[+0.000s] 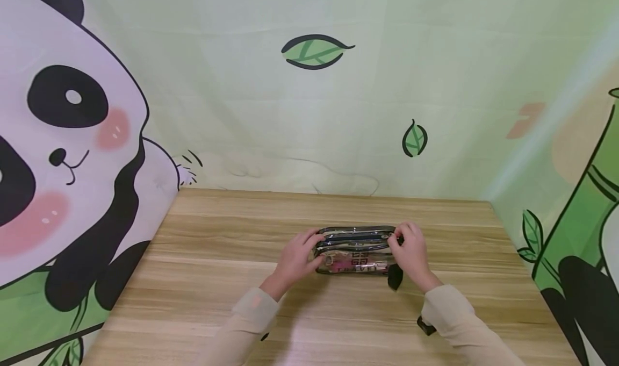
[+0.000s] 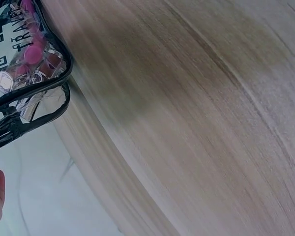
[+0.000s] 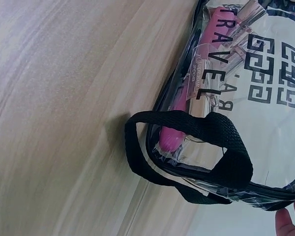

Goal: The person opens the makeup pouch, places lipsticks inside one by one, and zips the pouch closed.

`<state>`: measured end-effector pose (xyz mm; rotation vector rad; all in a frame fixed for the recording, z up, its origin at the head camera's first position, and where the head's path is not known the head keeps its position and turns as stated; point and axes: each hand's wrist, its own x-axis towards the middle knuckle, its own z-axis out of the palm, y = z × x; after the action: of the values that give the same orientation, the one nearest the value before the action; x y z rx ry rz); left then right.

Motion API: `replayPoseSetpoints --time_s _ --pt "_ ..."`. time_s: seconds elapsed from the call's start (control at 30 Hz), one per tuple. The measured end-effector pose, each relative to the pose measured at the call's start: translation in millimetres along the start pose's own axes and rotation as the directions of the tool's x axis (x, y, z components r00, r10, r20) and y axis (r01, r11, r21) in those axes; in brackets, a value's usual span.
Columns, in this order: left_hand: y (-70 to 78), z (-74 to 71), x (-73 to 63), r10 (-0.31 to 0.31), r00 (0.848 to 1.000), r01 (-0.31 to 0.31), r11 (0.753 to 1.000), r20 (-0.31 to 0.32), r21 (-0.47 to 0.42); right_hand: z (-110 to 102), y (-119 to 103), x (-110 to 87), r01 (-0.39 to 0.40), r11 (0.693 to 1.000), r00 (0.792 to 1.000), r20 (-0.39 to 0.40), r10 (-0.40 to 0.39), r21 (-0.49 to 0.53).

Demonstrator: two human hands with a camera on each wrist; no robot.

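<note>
A clear plastic zip pouch (image 1: 355,261) with black trim stands on the wooden table, its dark zipper (image 1: 355,237) running along the top. Printed lettering and a square pattern mark its front. Through the plastic show a pink tube-like item (image 3: 172,138) and small clear-and-pink containers (image 2: 34,54). My left hand (image 1: 296,256) grips the pouch's left end between thumb and fingers. At the top right corner, by the zipper's end, my right hand (image 1: 411,253) pinches; whether it has the zipper pull is hidden by the fingers. A black strap loop (image 3: 187,123) hangs from the right end.
The wooden table (image 1: 217,280) meets a pale green cloth backdrop (image 1: 232,86) with a panda print at its far edge. A small black object (image 1: 426,326) lies partly under the right sleeve. Another dark bit (image 1: 264,336) shows beside the left sleeve.
</note>
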<state>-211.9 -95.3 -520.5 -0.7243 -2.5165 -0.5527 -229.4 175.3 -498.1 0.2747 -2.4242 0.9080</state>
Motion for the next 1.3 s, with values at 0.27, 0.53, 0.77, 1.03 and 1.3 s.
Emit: replayPoseSetpoints --time_s 0.27,0.53,0.77,1.03,1.3 --pt "-1.4 2.1 -0.1 0.038 0.997 -0.041 0.999 -0.073 -0.031 -3.4 6.4 -1.4 -0.091 0.995 0.996 -0.009 0.092 0.027" --pt "-1.8 2.0 -0.5 0.030 0.997 -0.033 0.999 -0.076 -0.040 -9.6 5.9 -1.6 -0.122 0.992 0.992 -0.009 0.122 0.027" --pt "-1.9 2.5 -0.6 -0.004 1.000 0.003 0.999 -0.031 -0.040 -10.5 9.5 -1.9 -0.216 0.975 0.976 0.035 0.215 0.050" --pt "-0.6 1.9 -0.8 -0.017 1.000 0.017 0.999 0.002 -0.042 -13.3 13.4 -4.9 -0.223 0.974 0.975 0.033 0.222 0.037" --pt "-0.1 -0.4 -0.1 -0.038 0.999 0.040 0.997 0.037 -0.061 -19.1 20.8 -8.0 -0.193 0.979 0.980 0.027 0.195 -0.059"
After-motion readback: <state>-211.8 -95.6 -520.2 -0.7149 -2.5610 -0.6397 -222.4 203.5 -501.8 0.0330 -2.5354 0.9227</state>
